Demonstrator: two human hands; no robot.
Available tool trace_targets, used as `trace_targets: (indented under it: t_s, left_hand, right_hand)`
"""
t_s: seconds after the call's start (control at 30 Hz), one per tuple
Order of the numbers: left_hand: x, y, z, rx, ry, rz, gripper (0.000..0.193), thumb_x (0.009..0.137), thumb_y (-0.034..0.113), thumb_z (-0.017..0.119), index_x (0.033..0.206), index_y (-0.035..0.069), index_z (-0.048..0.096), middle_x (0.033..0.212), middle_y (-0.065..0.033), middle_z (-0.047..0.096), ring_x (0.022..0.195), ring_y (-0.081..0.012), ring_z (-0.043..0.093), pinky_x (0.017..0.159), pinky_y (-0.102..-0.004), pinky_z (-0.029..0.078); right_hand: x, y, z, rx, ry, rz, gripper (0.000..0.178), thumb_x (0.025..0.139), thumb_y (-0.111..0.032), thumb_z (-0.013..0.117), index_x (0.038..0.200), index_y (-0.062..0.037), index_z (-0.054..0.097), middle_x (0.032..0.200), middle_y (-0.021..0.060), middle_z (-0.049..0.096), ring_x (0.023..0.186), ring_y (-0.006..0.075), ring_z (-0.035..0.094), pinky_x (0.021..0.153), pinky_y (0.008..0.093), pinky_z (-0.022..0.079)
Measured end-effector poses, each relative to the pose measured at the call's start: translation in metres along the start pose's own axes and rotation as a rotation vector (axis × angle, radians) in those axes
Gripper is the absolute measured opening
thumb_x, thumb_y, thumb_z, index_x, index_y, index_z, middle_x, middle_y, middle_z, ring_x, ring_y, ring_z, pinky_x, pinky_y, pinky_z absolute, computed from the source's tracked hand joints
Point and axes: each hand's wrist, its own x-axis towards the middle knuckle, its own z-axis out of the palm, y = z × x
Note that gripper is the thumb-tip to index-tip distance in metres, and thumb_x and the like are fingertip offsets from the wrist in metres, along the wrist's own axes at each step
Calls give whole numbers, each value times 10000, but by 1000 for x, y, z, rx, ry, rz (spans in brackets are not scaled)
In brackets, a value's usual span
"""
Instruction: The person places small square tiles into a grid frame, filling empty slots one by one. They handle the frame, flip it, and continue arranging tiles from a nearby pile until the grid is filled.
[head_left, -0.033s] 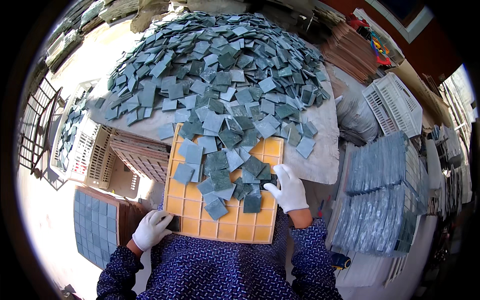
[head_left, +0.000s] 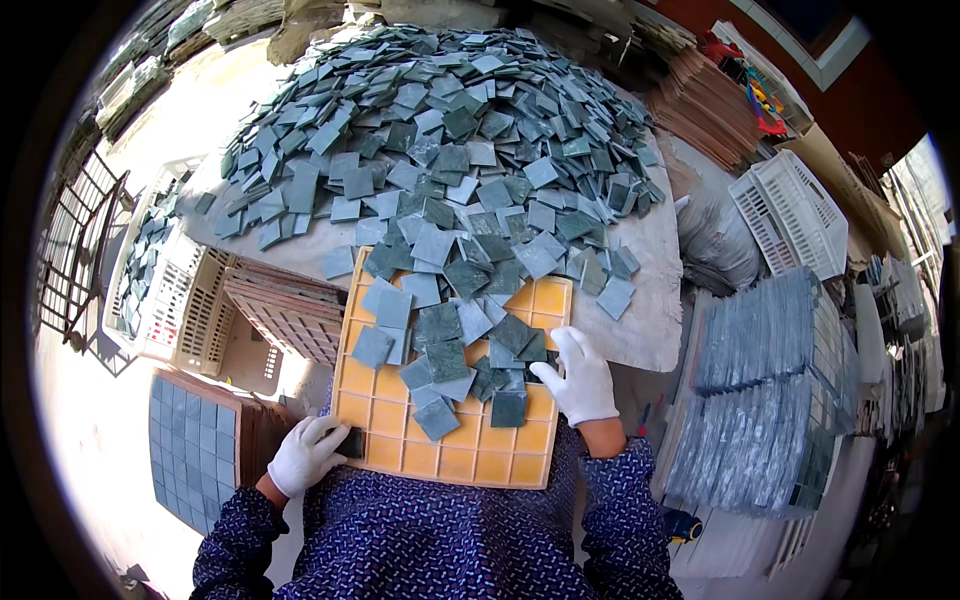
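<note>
My left hand (head_left: 303,458), in a white glove, is at the near left corner of a yellow gridded tray (head_left: 400,460). Its fingers are closed on a dark square tile (head_left: 352,443) at the corner compartment. At the tray's right edge is my right hand (head_left: 583,380), gloved too. Its thumb and fingers curve around another dark tile (head_left: 546,364), partly hidden by the hand. Loose grey-green stone tiles (head_left: 440,325) lie overlapping and askew across the tray's far and middle parts. The near compartments show bare yellow. The tray's near edge rests against my body.
A big heap of square stone tiles (head_left: 450,130) covers the table (head_left: 650,320) beyond the tray. To the left are a white crate (head_left: 190,310) and stacked tiled panels (head_left: 193,450). Rightward stand wrapped tile stacks (head_left: 745,430) and a white plastic basket (head_left: 790,213).
The whole view has shifted very slightly. Both hands, the tray and the loose tiles keep the same places relative to each other.
</note>
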Motion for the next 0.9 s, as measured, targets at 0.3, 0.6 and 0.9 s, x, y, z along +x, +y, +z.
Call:
trace_targets:
  t_s: [0.3, 0.6, 0.9]
  left_hand:
    - [-1, -4, -5, 59, -47, 78, 514, 703, 214, 737, 1175, 95, 574, 1136, -107, 542, 985, -316, 538, 868, -413, 467]
    - [-6, 1, 1, -36, -12, -64, 502, 700, 224, 747, 1166, 98, 607, 1240, -116, 514, 1107, -338, 506, 927, -444, 444]
    - [-10, -7, 21, -51, -31, 79, 574, 728, 131, 709, 1272, 54, 543, 1318, -143, 537, 1298, -353, 433, 1104, -525, 277]
  right_hand:
    - [39, -9, 15, -78, -265, 101, 566, 735, -325, 743, 1188, -50, 544, 1217, 176, 533, 1069, 353, 566, 883, 428, 477]
    - [-30, -26, -27, 115, -223, 45, 529, 700, -171, 738, 1177, -41, 551, 1152, 140, 524, 885, 258, 605, 730, 329, 528]
    - [-137, -33, -9, 58, -407, -14, 529, 727, -153, 736, 1197, -35, 524, 1199, 158, 494, 1094, 341, 536, 936, 393, 458]
